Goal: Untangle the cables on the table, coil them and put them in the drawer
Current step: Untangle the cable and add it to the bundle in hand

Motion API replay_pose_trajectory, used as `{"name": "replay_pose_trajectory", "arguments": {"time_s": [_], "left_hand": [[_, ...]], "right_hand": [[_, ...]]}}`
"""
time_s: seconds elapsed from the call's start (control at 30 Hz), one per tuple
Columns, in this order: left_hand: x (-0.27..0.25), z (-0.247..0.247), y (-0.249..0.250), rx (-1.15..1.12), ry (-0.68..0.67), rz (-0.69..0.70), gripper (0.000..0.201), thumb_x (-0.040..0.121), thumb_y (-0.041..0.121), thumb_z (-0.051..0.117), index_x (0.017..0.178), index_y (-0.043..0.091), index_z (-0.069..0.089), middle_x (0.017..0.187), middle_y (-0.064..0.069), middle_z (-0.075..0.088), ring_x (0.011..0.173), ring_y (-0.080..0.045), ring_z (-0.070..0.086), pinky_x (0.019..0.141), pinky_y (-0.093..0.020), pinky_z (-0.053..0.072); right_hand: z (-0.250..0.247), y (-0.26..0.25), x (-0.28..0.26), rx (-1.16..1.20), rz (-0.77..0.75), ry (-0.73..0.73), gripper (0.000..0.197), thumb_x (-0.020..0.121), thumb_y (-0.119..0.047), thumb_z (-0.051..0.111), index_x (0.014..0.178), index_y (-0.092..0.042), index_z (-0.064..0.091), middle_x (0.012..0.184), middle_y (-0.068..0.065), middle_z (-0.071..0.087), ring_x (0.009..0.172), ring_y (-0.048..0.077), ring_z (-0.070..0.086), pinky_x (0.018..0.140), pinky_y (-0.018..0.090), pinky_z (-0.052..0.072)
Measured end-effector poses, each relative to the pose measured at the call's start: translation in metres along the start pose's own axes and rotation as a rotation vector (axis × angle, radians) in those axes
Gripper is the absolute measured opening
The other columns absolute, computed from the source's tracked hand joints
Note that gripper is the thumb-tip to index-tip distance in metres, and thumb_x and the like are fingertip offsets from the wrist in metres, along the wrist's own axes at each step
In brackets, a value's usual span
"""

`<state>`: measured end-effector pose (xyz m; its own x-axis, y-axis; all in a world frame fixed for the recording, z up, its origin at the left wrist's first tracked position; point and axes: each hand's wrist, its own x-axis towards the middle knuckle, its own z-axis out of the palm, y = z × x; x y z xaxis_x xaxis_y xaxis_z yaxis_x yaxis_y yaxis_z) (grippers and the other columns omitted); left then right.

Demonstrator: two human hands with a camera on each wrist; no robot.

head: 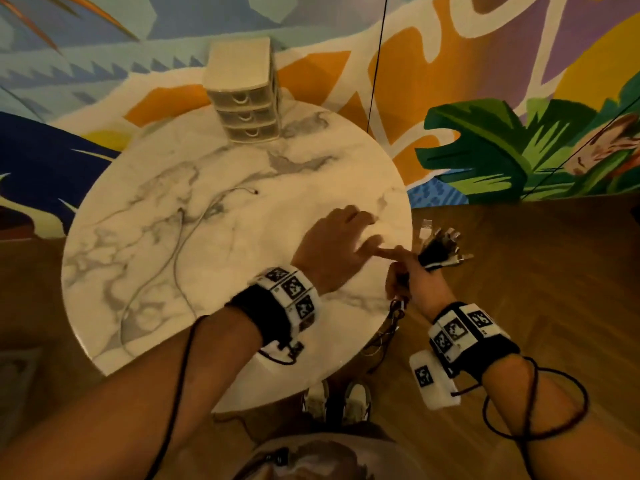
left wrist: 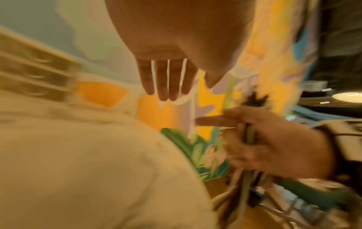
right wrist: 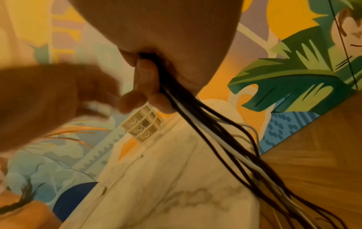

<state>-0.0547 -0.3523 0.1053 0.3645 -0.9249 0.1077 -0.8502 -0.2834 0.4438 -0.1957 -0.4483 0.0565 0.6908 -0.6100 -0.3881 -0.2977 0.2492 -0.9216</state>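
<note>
My right hand [head: 403, 271] grips a bundle of black and white cables [head: 441, 249] at the table's right edge; the plug ends stick out past the fist and the rest hangs down beside the table [head: 391, 327]. In the right wrist view the cable bundle [right wrist: 197, 117] runs out of my curled fingers [right wrist: 145, 80]. My left hand [head: 341, 237] hovers over the marble table [head: 242, 237] just left of the right hand, fingers straight [left wrist: 164, 80]. A thin white cable [head: 180, 244] lies loose on the table's left half.
A small cream chest with three drawers [head: 242, 95], all closed, stands at the table's far edge. Wooden floor [head: 536, 271] lies to the right. A painted mural wall is behind. My shoes [head: 339, 400] show under the table's near edge.
</note>
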Motion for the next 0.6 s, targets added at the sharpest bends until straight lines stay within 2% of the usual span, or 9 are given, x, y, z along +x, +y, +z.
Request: {"name": "replay_pose_trajectory", "arguments": {"time_s": [0.07,0.1,0.2,0.27,0.3,0.37,0.47,0.53,0.6], "left_hand": [[-0.028,-0.005,-0.062,0.129,-0.112,-0.307,0.025,0.094,0.038,0.045,0.097,0.016,0.056,0.105,-0.006,0.058,0.098,-0.026,0.054,0.076,-0.034,0.042],[-0.044,-0.008,-0.095,0.185,-0.177,-0.477,0.026,0.093,0.038,0.044,0.096,0.014,0.055,0.106,-0.008,0.058,0.098,-0.028,0.054,0.076,-0.033,0.041],[-0.101,-0.011,-0.179,0.232,-0.257,-0.957,0.045,0.090,0.040,0.050,0.121,0.008,0.046,0.125,-0.017,0.047,0.113,-0.037,0.049,0.089,-0.041,0.045],[-0.131,-0.005,-0.206,0.145,-0.222,-1.216,0.057,0.087,0.040,0.057,0.127,0.003,0.038,0.130,-0.020,0.041,0.117,-0.041,0.045,0.096,-0.047,0.042],[-0.139,0.001,-0.213,0.096,-0.205,-1.280,0.055,0.087,0.036,0.058,0.125,0.001,0.038,0.129,-0.022,0.043,0.117,-0.042,0.046,0.097,-0.047,0.041],[-0.144,0.015,-0.212,0.037,-0.210,-1.266,0.042,0.091,0.027,0.052,0.120,-0.002,0.043,0.125,-0.025,0.051,0.114,-0.041,0.051,0.094,-0.043,0.043],[-0.137,0.032,-0.190,0.089,-0.242,-1.109,0.032,0.096,0.020,0.042,0.118,-0.002,0.050,0.121,-0.023,0.057,0.112,-0.037,0.054,0.092,-0.038,0.043],[-0.135,0.044,-0.170,0.149,-0.286,-0.947,0.035,0.097,0.019,0.039,0.125,0.002,0.048,0.127,-0.020,0.054,0.116,-0.034,0.052,0.097,-0.036,0.039],[-0.139,0.054,-0.147,0.170,-0.371,-0.699,0.040,0.098,0.019,0.038,0.135,0.007,0.043,0.135,-0.017,0.049,0.123,-0.030,0.048,0.102,-0.033,0.035]], "right_hand": [[0.003,0.002,-0.003,0.082,0.024,-0.138,0.042,0.102,-0.022,0.025,0.116,-0.021,0.064,0.062,0.023,0.061,0.037,0.014,0.031,0.042,0.026,0.032],[0.005,0.005,-0.004,0.114,0.025,-0.183,0.042,0.100,-0.022,0.025,0.124,-0.023,0.060,0.066,0.025,0.063,0.036,0.015,0.029,0.043,0.027,0.030],[0.017,0.016,-0.002,0.147,0.050,-0.234,0.046,0.089,-0.024,0.032,0.128,-0.019,0.056,0.069,0.028,0.063,0.033,0.014,0.025,0.041,0.027,0.027],[0.024,0.017,-0.003,0.126,0.059,-0.244,0.045,0.093,-0.017,0.027,0.127,-0.012,0.056,0.067,0.029,0.062,0.032,0.013,0.024,0.039,0.026,0.029],[0.027,0.018,-0.004,0.113,0.066,-0.241,0.045,0.096,-0.014,0.023,0.125,-0.010,0.058,0.066,0.029,0.061,0.032,0.012,0.024,0.038,0.025,0.029],[0.034,0.023,-0.003,0.110,0.085,-0.230,0.046,0.098,-0.015,0.022,0.119,-0.008,0.062,0.062,0.027,0.059,0.030,0.011,0.025,0.036,0.022,0.029],[0.042,0.028,0.000,0.104,0.100,-0.196,0.046,0.099,-0.019,0.023,0.113,-0.004,0.065,0.060,0.025,0.057,0.029,0.011,0.025,0.035,0.020,0.027],[0.047,0.031,0.002,0.103,0.120,-0.186,0.047,0.099,-0.019,0.023,0.112,-0.002,0.065,0.059,0.024,0.056,0.030,0.011,0.024,0.035,0.019,0.027],[0.049,0.034,0.003,0.109,0.127,-0.179,0.048,0.098,-0.019,0.023,0.110,-0.001,0.066,0.058,0.023,0.056,0.029,0.011,0.023,0.036,0.019,0.026]]}}
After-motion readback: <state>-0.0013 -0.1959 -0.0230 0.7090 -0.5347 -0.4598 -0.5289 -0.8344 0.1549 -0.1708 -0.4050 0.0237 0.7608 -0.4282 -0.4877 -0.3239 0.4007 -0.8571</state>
